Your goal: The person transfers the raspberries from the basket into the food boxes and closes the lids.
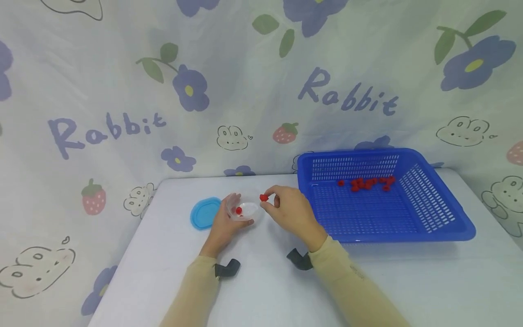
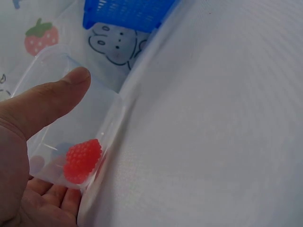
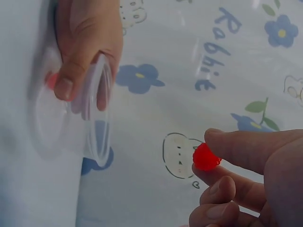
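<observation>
In the head view my left hand (image 1: 223, 232) holds a clear plastic container (image 1: 252, 212), its thumb on the near side and its fingers round the far side. Through the container's wall in the left wrist view, a red raspberry (image 2: 82, 161) shows at the bottom. Just right of the container's rim, my right hand (image 1: 295, 214) pinches another raspberry (image 3: 206, 157) between thumb and index finger. The other fingers of that hand are curled in, as the right wrist view shows. A light blue lid (image 1: 204, 213) lies on the table just left of the container.
At the right stands a large blue plastic basket (image 1: 363, 237) with slotted walls. Several raspberries (image 1: 363, 183) lie along its far side. A white cloth covers the table (image 1: 261, 290), and a printed curtain (image 1: 253, 91) hangs directly behind it.
</observation>
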Available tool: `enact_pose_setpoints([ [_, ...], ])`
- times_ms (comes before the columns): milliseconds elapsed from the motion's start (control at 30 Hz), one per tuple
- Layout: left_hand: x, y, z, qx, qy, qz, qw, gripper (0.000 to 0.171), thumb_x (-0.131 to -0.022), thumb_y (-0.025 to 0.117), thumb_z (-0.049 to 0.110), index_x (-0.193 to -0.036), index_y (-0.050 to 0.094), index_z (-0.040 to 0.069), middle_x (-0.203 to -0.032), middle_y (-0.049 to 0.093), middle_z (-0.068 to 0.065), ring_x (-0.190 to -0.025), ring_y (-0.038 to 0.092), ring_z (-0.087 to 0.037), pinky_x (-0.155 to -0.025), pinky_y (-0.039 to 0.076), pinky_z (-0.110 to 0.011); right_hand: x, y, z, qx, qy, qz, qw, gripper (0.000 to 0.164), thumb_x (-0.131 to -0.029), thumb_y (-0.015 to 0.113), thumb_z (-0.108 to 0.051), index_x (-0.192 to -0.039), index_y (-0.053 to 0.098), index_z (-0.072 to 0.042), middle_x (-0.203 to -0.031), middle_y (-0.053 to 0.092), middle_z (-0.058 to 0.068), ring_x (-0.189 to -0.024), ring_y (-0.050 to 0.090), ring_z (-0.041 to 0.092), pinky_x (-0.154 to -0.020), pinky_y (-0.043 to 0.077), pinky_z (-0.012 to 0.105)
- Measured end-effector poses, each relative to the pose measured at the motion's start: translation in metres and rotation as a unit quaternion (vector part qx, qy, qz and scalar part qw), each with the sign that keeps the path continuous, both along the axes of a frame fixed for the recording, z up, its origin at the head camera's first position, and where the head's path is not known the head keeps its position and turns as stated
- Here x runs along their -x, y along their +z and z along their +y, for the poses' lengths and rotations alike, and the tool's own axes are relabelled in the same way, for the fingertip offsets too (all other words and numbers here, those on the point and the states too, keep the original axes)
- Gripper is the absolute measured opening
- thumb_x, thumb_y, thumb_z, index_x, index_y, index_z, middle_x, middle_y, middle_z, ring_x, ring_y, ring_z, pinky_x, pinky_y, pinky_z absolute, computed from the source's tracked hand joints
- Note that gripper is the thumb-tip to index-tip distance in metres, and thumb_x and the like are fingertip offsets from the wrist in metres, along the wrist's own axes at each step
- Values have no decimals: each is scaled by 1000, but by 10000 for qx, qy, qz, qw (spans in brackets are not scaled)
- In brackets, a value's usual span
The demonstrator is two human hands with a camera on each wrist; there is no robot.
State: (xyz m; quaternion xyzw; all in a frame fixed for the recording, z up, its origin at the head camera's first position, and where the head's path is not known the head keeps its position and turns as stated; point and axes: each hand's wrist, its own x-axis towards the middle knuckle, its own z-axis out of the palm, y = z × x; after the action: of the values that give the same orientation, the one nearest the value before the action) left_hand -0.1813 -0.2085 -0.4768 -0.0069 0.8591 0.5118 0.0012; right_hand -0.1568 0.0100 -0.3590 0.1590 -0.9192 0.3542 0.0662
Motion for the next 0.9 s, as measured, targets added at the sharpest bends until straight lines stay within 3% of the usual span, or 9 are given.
enact_pose_setpoints([
  [467, 2, -1, 1, -25, -9, 128, 9999, 92, -69, 82, 31, -142, 25, 28, -140, 39, 13, -132, 33, -18, -103, 33, -51, 10, -25, -27, 303, -146, -334, 9989, 27, -85, 66, -34, -107, 66, -19, -61, 49, -3, -52, 43, 12, -43, 35, 23],
  [900, 1, 1, -1, 30, -65, 219, 9997, 97, -65, 82, 43, -142, 26, 25, -140, 41, 12, -131, 35, -16, -104, 33, -49, 20, -51, -44, 593, -138, -86, 9981, 26, -84, 66, -33, -107, 66, -20, -61, 47, -6, -52, 42, 10, -44, 33, 21],
])
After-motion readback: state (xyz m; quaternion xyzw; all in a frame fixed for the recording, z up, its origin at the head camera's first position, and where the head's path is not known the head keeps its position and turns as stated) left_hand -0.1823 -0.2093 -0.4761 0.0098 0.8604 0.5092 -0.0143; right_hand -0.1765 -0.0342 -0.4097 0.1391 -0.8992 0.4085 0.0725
